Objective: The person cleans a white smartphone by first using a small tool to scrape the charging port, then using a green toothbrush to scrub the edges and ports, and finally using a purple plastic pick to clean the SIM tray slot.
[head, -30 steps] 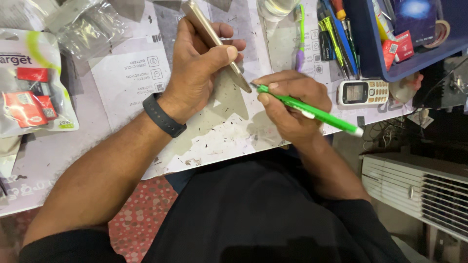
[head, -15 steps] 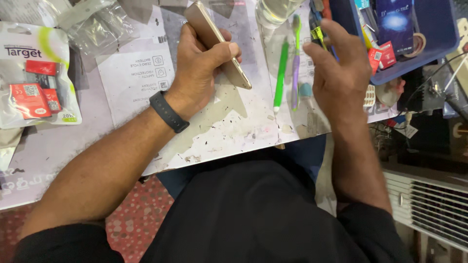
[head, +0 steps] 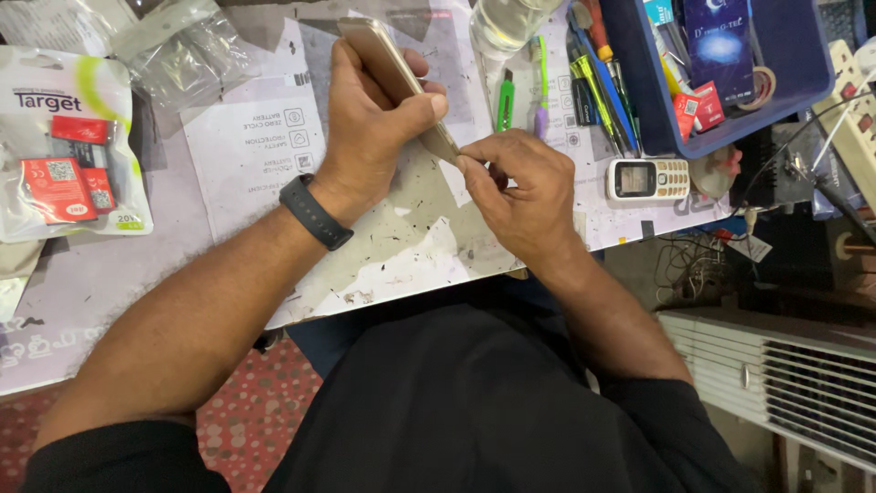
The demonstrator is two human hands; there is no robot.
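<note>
My left hand [head: 370,137] grips a slim gold phone [head: 388,64], held edge-on and slanting down to the right above a worn paper sheet [head: 401,237]. A dark band [head: 315,212] sits on that wrist. My right hand [head: 525,187] has its fingertips pinched at the phone's lower end. Whether something small sits between those fingers is hidden. The green-handled tool [head: 505,100] lies on the table past my right hand, beside a green and purple brush [head: 542,78].
A blue tray [head: 803,87] of boxes and tools stands at the back right, with pens and screwdrivers [head: 598,87] along its left. A small white keypad phone [head: 648,178] lies by the table edge. Plastic packets [head: 64,155] lie at left, a clear bottle [head: 502,23] at the back.
My right hand set the green tool down by the bottle, then came back to the lower end of the phone. The left hand kept hold of the phone.
</note>
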